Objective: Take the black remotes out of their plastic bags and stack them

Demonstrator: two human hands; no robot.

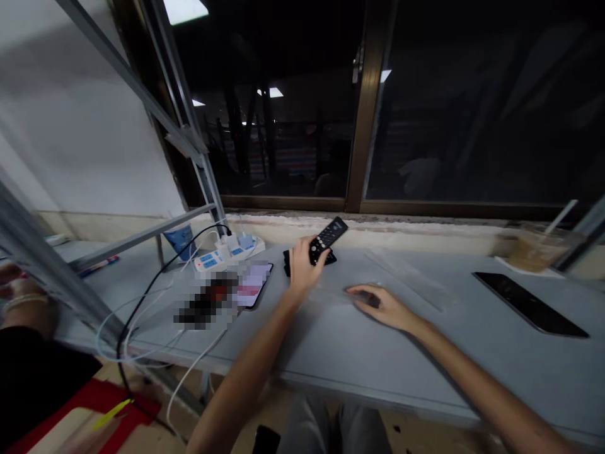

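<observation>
My left hand (303, 263) is closed around a black remote control (333, 232), raised at a tilt with its buttons facing up. Beneath that hand, other dark objects (286, 263) lie on the table, mostly hidden; they look like more remotes. Lower and to the right, my right hand (378, 305) hovers near the tabletop with curled fingers, thumb and fingertips close together. A faint, blurred, see-through film seems to stretch left from its fingertips. A clear plastic sleeve (406, 280) lies flat beyond my right hand.
A phone with a lit screen (255, 285) and a white power strip (231, 252) with cables stand left. A dark tablet (529, 304) and an iced drink cup (536, 247) are right. A metal frame post (106, 315) separates another person's hand (28, 299) at far left.
</observation>
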